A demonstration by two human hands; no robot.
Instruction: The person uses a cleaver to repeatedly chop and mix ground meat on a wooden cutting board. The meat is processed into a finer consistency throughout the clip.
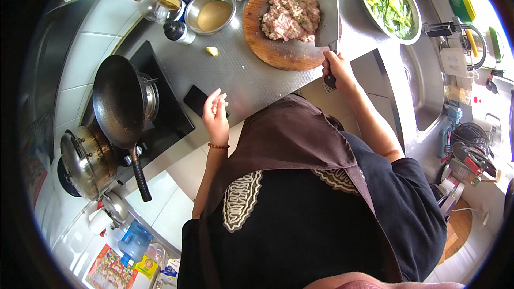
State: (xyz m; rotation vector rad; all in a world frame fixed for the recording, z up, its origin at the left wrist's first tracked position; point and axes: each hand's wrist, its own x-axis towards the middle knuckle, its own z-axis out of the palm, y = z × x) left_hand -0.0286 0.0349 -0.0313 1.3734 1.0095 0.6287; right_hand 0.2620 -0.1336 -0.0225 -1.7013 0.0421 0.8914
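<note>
My right hand (338, 68) grips the dark handle of a Chinese cleaver (327, 18). Its broad steel blade lies over the right side of a round wooden chopping board (277, 58), against a heap of minced meat (291, 18) with green bits in it. Nothing is held in my left hand (216, 110), which hovers over the counter's front edge with the fingers loosely bent and apart. Beneath and beside that hand lies a black smartphone (195, 98). A small pale yellow piece of food (212, 51) rests on the steel counter, left of the board.
Left of me a wok (118, 100) tilts on the gas hob (176, 122), beside a lidded pot (86, 160). Behind the counter stand a metal bowl of tan liquid (213, 15), a black-capped shaker (178, 32) and an oil bottle (146, 6). A basin of chopped greens (389, 6) borders the sink (421, 84).
</note>
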